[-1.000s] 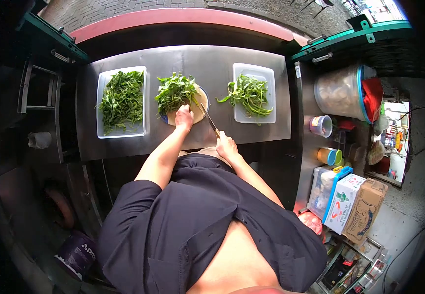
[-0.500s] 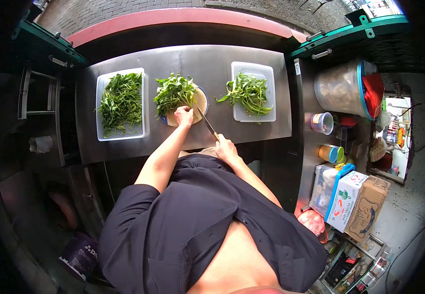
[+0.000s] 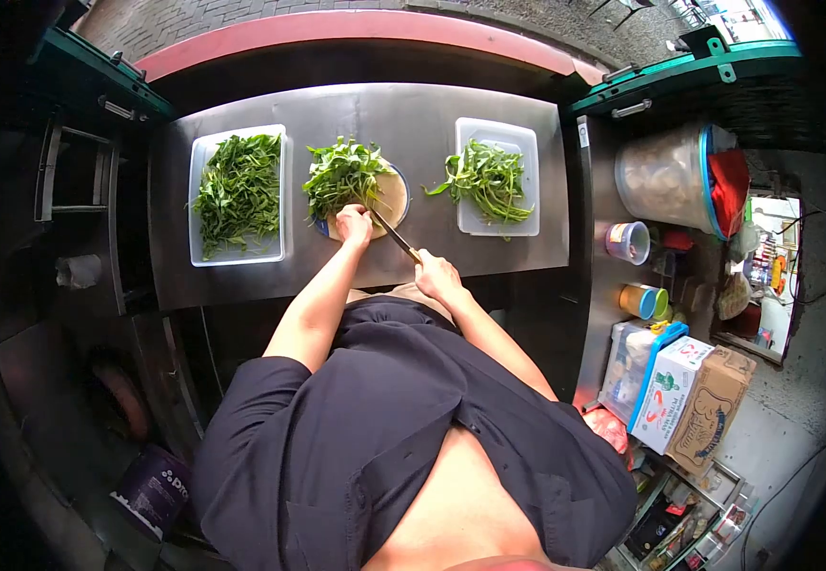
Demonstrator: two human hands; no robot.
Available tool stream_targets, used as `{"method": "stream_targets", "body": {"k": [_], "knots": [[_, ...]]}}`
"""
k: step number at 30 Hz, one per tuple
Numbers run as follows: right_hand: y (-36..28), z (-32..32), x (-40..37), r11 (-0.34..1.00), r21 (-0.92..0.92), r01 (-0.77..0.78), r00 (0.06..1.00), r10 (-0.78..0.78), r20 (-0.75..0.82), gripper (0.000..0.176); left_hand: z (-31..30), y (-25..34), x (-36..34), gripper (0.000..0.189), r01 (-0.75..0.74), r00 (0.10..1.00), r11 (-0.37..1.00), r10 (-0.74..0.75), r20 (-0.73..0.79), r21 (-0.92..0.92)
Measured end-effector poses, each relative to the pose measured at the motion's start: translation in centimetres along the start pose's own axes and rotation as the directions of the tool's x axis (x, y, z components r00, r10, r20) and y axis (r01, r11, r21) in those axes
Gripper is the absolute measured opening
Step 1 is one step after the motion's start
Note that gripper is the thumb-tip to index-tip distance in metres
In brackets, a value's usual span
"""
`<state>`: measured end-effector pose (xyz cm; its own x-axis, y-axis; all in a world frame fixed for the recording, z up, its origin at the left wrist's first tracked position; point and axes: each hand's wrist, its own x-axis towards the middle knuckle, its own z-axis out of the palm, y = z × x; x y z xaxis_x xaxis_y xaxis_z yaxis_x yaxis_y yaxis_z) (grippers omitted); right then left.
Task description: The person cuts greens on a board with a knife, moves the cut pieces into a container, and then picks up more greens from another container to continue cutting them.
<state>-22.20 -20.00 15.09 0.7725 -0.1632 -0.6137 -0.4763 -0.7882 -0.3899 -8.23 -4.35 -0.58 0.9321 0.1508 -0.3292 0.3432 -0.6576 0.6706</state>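
Note:
A bunch of leafy greens (image 3: pixel 344 175) lies on a round cutting board (image 3: pixel 392 195) in the middle of the metal table. My left hand (image 3: pixel 354 226) is closed on the stem end of the bunch. My right hand (image 3: pixel 437 277) grips the handle of a knife (image 3: pixel 395 236), whose blade points up and left, its tip beside my left fingers. Left of the board, a clear tray (image 3: pixel 285 200) holds a heap of cut greens (image 3: pixel 239 193). On the right, another clear container (image 3: pixel 528 171) holds longer leafy stems (image 3: pixel 489 186), some hanging over its left edge.
The metal table (image 3: pixel 337 107) ends at a front edge near my waist. To the right stand a large clear tub (image 3: pixel 662 181), a small jar (image 3: pixel 627 242), a blue-lidded box (image 3: pixel 634 362) and cardboard boxes (image 3: pixel 711 409). A dark bucket (image 3: pixel 153 492) sits low at left.
The knife blade has moved slightly left, closer to my left fingers, and my right hand has shifted slightly left and up with it. My left hand still holds the bunch.

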Motion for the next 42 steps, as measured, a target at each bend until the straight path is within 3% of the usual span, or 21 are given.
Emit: {"method": "stream_targets", "body": {"k": [6, 11, 16, 22, 27, 29, 32, 35, 42], "knots": [[-0.8, -0.7, 0.8, 0.995, -0.098, 0.003, 0.999, 0.001, 0.040, 0.024, -0.7, 0.2, -0.1, 0.015, 0.070, 0.996, 0.997, -0.069, 0.051, -0.028], [-0.8, -0.9, 0.3, 0.980, -0.195, -0.043, 0.998, 0.053, 0.046, 0.022, -0.9, 0.1, 0.2, 0.018, 0.043, 0.998, 0.999, -0.043, 0.045, 0.003], [0.8, 0.0, 0.1, 0.992, -0.118, -0.044, 0.998, 0.037, -0.053, 0.023, -1.8, -0.9, -0.3, 0.021, -0.083, 0.993, 0.996, 0.080, 0.084, 0.029], [1.0, 0.2, 1.2, 0.998, -0.016, -0.063, 0.984, 0.060, -0.169, 0.026, -3.1, -1.5, -1.3, 0.024, -0.105, 0.989, 0.994, 0.100, 0.112, 0.034], [0.6, 0.0, 0.6, 0.999, 0.018, -0.040, 0.990, 0.043, -0.135, 0.030, -2.9, -1.6, -0.8, 0.024, -0.117, 0.988, 0.993, 0.117, 0.102, -0.004], [0.1, 0.2, 0.0, 1.000, 0.017, -0.016, 0.993, 0.018, -0.118, 0.030, -2.4, -1.9, -0.4, 0.036, -0.226, 0.973, 0.972, 0.221, 0.070, 0.071], [-0.7, 0.7, -0.9, 1.000, 0.021, 0.004, 0.995, -0.002, -0.101, 0.028, -3.3, -0.9, -0.9, 0.051, -0.233, 0.970, 0.972, 0.229, 0.086, 0.030], [-1.0, 1.6, -0.8, 0.999, 0.020, 0.027, 0.996, -0.026, -0.080, 0.027, -4.0, -0.3, -1.9, 0.057, -0.341, 0.940, 0.937, 0.340, 0.033, 0.076], [-2.1, 1.3, -0.3, 0.998, -0.046, 0.050, 0.995, -0.054, -0.084, 0.026, -4.4, -0.2, -1.9, 0.060, -0.349, 0.936, 0.925, 0.334, 0.112, 0.154]]}}
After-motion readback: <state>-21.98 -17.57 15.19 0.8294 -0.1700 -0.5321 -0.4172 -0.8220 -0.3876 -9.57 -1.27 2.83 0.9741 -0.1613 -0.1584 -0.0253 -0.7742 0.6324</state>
